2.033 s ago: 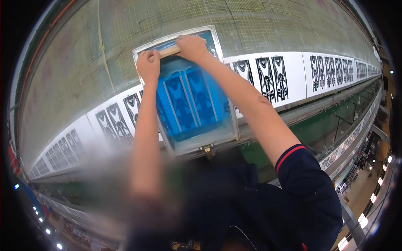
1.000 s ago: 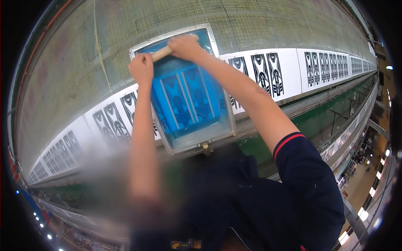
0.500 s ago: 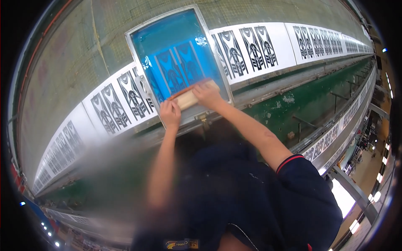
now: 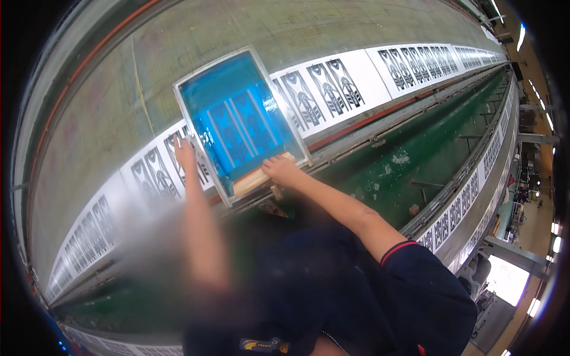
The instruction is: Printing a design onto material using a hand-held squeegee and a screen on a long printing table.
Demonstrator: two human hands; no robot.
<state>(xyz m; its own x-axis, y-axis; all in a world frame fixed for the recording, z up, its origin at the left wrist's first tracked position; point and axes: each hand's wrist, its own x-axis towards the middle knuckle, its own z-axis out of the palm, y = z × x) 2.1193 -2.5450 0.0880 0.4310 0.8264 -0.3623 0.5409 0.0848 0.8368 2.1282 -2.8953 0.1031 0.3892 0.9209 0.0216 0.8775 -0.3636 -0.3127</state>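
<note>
While the right grip [image 4: 284, 172] is clamped on the wooden bar [image 4: 252, 181], the left grip [image 4: 185, 153], its closure unclear, is at the blue framed screen's [image 4: 233, 121] left edge.

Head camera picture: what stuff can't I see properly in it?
All in the head view:
- Left forearm: lower part blurred by a hazy smear.
- Left grip: too small to tell how its fingers touch the frame.
- Wooden bar: partly hidden by the right grip.
- White sheet: partly covered by the blue screen.
- Far prints: too small.
- Dark shirt: cut off by the lower edge.
</note>
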